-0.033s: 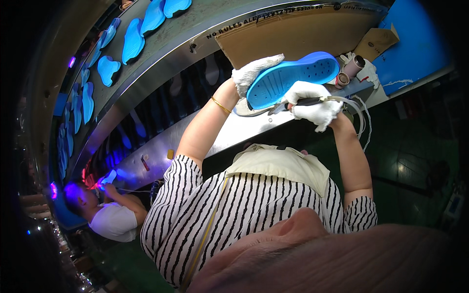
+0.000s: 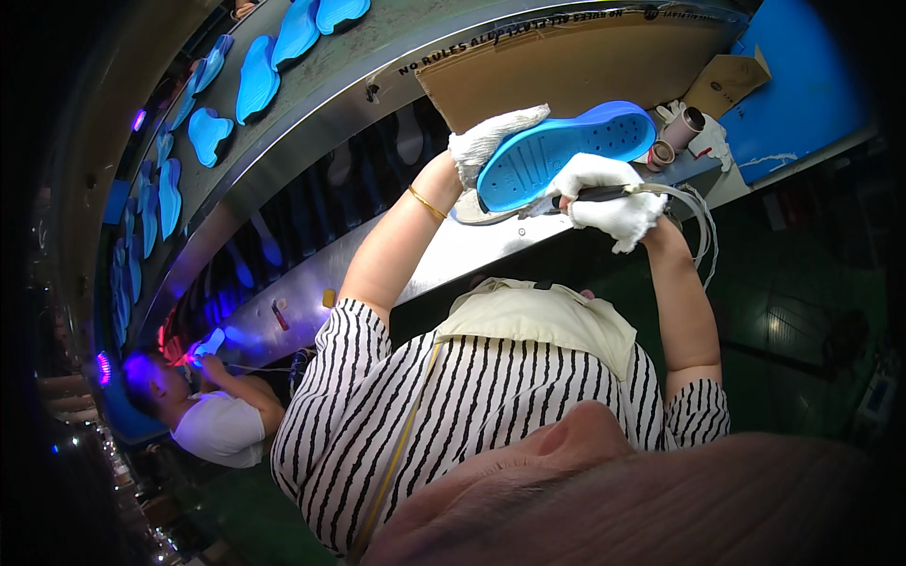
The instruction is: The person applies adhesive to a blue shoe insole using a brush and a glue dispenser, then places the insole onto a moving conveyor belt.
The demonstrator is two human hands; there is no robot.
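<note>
A bright blue perforated shoe sole (image 2: 524,170) lies slanted above the bench, its ribbed, hole-dotted face up toward me. My left hand (image 2: 486,141), in a white knit glove, is closed on its left end and far edge. My right hand (image 2: 609,203), gloved too, grips a dark-handled tool (image 2: 599,194) with a metal tip and a pale hose trailing to the right. The tip is close to the sole's near edge; whether it touches I cannot tell. Beneath the sole, a pale, rounded piece (image 2: 481,215) partly shows.
A conveyor belt (image 2: 231,141) carrying several blue soles curves along the left. Behind the sole stands a cardboard panel (image 2: 538,66). Thread spools (image 2: 661,154) and white gloves sit at the right, beside a blue surface (image 2: 802,85). A co-worker (image 2: 222,424) sits lower left.
My right hand and its tool have shifted very slightly to the right. The sole and my left hand look almost unmoved.
</note>
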